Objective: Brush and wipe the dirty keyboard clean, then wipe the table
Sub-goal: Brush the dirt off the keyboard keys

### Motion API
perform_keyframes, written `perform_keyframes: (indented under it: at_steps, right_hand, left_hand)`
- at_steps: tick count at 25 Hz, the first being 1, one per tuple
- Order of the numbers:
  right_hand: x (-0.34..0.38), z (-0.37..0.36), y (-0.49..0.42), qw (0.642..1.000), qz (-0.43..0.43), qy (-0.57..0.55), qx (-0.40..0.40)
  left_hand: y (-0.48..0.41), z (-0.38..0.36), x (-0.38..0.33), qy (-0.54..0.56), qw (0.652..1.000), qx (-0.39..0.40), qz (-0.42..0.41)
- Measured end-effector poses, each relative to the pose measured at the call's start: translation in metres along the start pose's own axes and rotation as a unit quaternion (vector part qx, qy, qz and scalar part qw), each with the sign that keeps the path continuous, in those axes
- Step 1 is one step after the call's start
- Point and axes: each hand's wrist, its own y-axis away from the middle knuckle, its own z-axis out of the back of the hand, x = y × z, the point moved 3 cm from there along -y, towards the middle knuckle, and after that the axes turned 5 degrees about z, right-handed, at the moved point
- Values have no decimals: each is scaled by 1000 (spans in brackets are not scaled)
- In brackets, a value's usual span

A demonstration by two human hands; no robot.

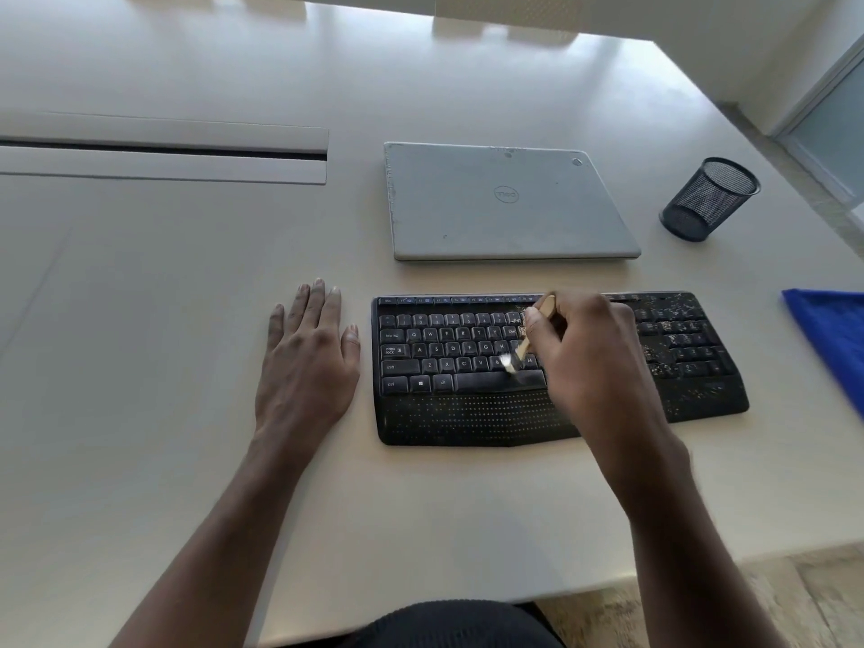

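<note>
A black keyboard (467, 404) with a wrist rest lies on the white table (187, 320) in front of me. Pale crumbs cover its right part around the number pad; the left keys look mostly clean. My right hand (584, 353) hovers over the middle of the keyboard and grips a small wooden-handled brush (526, 341). Its white bristles touch the keys near the B and N, just above the space bar. My left hand (308, 353) lies flat on the table, fingers straight, a little left of the keyboard.
A closed grey laptop (505, 203) lies behind the keyboard. A black mesh pen cup (708, 198) stands at the back right. A blue cloth (832, 339) lies at the right edge. A long cable slot (163, 152) runs across the table at the far left.
</note>
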Motion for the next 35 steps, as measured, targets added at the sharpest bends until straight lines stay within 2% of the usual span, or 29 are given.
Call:
perform_keyframes:
  at_steps: [6, 11, 15, 18, 23, 27, 29, 31, 35]
  right_hand:
    - [12, -4, 2, 997, 26, -61, -32]
    - [11, -8, 2, 999, 19, -28, 6]
    - [13, -4, 1, 998, 25, -49, -33]
    - [14, -8, 4, 1000, 17, -15, 2]
    - [23, -4, 6, 996, 25, -90, -9]
    - [22, -14, 6, 998, 26, -41, 28]
    - [21, -10, 6, 997, 18, -67, 39]
    - [24, -7, 5, 995, 25, -96, 18]
    - [25, -10, 7, 997, 34, -49, 43]
  left_hand:
    - [0, 2, 0, 5, 1000, 0, -3]
    - [1, 2, 1, 5, 1000, 2, -3]
    - [0, 1, 2, 6, 1000, 2, -2]
    - [0, 0, 1, 5, 1000, 4, -1]
    - [0, 1, 1, 2, 1000, 4, -1]
    - [0, 1, 1, 3, 1000, 5, -2]
    - [0, 0, 1, 4, 1000, 6, -2]
    - [-1, 1, 2, 5, 1000, 7, -2]
    - [0, 1, 1, 7, 1000, 7, -4]
